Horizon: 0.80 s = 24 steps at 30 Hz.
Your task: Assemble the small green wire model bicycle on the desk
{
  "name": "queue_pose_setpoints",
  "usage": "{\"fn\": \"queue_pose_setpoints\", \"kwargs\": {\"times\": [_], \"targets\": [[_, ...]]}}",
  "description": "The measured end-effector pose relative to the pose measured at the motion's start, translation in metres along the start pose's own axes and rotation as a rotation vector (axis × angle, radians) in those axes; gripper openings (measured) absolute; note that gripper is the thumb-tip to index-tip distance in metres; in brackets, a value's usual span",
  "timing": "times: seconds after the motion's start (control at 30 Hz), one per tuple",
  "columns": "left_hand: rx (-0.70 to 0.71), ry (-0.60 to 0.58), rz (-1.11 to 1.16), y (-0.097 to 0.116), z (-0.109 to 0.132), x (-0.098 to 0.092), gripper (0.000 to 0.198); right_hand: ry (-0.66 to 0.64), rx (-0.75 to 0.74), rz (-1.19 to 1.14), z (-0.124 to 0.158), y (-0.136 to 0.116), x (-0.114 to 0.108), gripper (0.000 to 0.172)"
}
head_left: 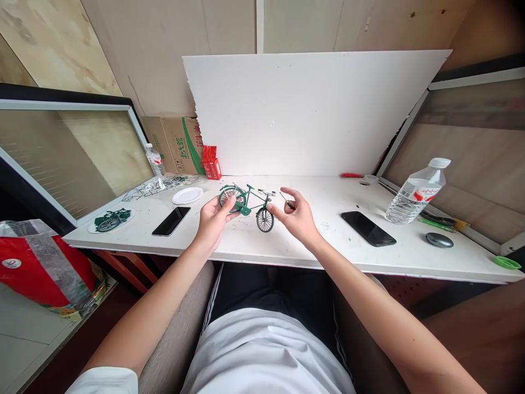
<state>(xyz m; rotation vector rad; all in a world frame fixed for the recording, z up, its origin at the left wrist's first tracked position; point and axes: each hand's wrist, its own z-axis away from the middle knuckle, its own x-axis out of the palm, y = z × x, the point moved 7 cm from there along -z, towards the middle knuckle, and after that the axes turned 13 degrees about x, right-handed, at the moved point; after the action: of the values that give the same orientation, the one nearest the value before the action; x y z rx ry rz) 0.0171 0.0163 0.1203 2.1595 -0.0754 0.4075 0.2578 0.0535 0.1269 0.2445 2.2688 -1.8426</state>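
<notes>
A green model bicycle [252, 202] is held above the white table, its handlebar and front wheel toward the right. My left hand [215, 216] pinches it at the rear wheel, with the thumb across the wheel. My right hand [298, 214] is beside the handlebar, its thumb at the front fork; whether the thumb presses on it I cannot tell. Between the right fingers is a thin tool [285, 198], a slim rod with a dark end, tip pointing up and left. Its exact kind is too small to tell.
On the left are a phone [171, 221], a white plate [187, 196] and a dish of green parts [111, 220]. On the right lie another phone [368, 228], a water bottle [417, 191] and a dark oval object [439, 239]. A white board [311, 112] stands behind.
</notes>
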Motion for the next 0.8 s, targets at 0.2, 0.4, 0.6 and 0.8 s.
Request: {"fn": "queue_pose_setpoints", "kwargs": {"times": [0.2,0.4,0.6,0.8], "targets": [[-0.042,0.042,0.099,-0.011,-0.006,-0.007,0.032,-0.178,0.094,0.05,-0.001,0.009,0.014,0.058],[-0.138,-0.002,0.172,-0.018,-0.009,-0.008,0.032,-0.316,0.099,-0.11,-0.014,0.023,0.017,0.057],[-0.288,-0.143,0.051,-0.039,-0.009,-0.015,0.037,-0.359,0.148,-0.186,-0.027,0.037,0.011,0.058],[-0.34,-0.299,-0.146,-0.048,-0.005,-0.021,0.046,-0.318,0.179,-0.24,-0.035,0.048,0.007,0.059]]}}
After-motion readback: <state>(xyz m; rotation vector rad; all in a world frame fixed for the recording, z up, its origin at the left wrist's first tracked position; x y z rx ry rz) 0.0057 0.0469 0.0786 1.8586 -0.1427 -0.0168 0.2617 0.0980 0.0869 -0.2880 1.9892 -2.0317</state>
